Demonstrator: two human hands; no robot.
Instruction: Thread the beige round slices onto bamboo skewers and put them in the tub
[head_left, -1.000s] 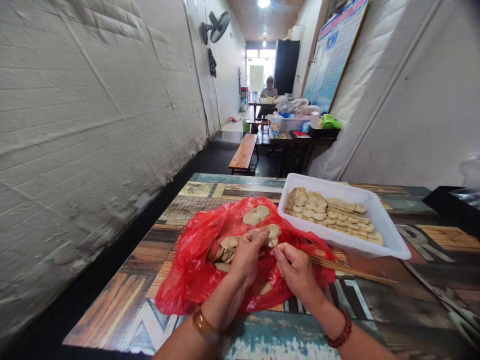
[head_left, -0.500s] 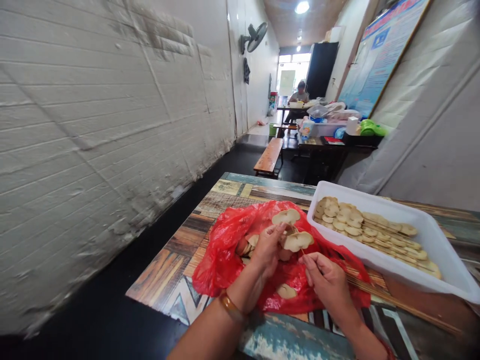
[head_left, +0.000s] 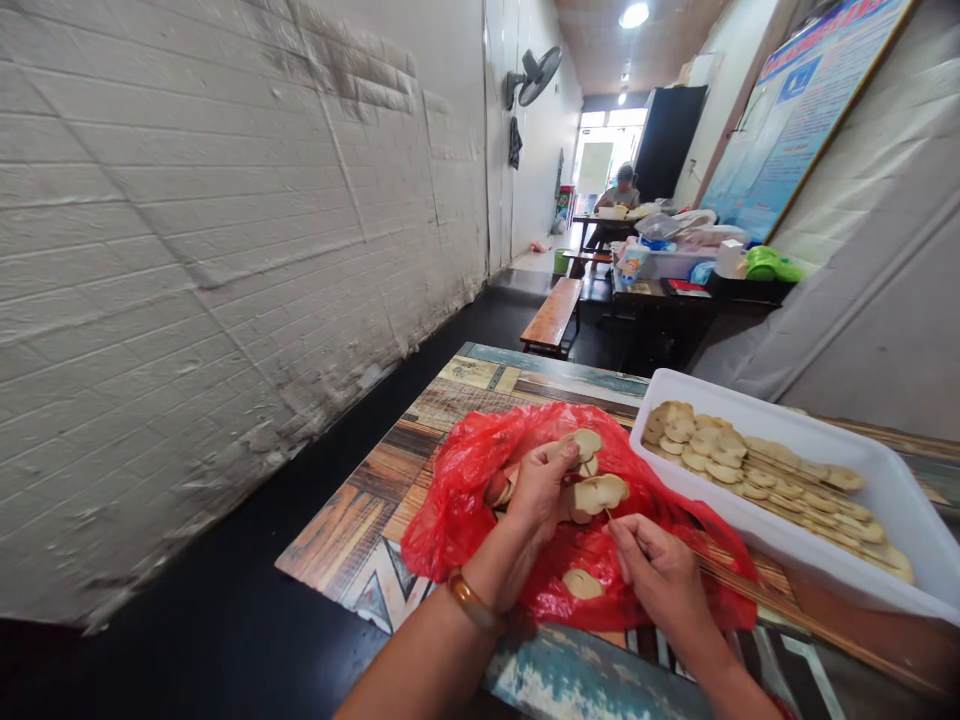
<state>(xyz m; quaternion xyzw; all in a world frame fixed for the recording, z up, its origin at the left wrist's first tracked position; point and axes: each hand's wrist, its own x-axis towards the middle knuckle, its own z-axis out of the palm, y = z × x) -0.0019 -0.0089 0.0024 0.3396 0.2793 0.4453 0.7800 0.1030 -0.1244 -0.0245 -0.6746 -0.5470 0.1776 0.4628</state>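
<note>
Long, narrow room stretches away between pale walls (head_left: 225, 250), with another person (head_left: 621, 197) seated far off toward one o'clock. Near the camera stands a worktop (head_left: 352, 530) with a printed wood pattern, and on it an opened red plastic bag (head_left: 454, 500).

Both hands work above this bag, apart from each other. The left hand (head_left: 536, 495) has thumb and fingers closed on a pale slice (head_left: 585, 444); whether it also grips the lower slice (head_left: 600, 492), I cannot tell. The right hand (head_left: 660, 565) pinches a thin stick (head_left: 609, 514), which seems to meet that lower slice. The pinch is near the slice, probably for better control.

Inside the bag, more slices (head_left: 499, 490) are partly hidden at nine o'clock, and a loose slice (head_left: 583, 583) lies at six. From the bag, a white tray (head_left: 896, 485) sits at about two o'clock, holding overlapping slices in rows (head_left: 720, 440), perhaps to save space. Long sticks (head_left: 825, 625) lie toward four o'clock, likely for easy reach.
</note>
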